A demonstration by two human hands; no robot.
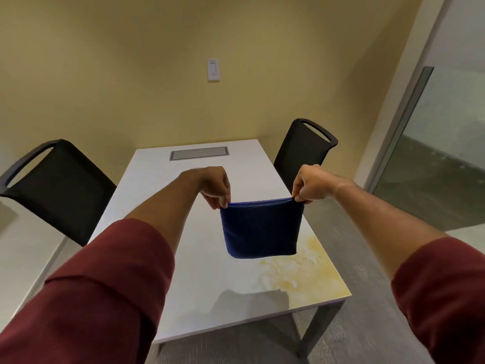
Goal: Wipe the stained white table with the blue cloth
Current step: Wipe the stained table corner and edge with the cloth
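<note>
The blue cloth [261, 229] hangs folded in the air above the white table [199, 258], stretched flat between both hands. My left hand [214, 186] pinches its upper left corner and my right hand [309, 186] pinches its upper right corner. A yellow stain [301, 274] spreads over the table's near right corner, partly behind the cloth's lower edge. The cloth's shadow falls on the table near the front edge.
Two black chairs stand at the table, one on the left [56, 190] and one at the far right [304, 151]. A grey cable hatch [199, 153] sits in the far end of the table. A glass partition [430, 153] is on the right.
</note>
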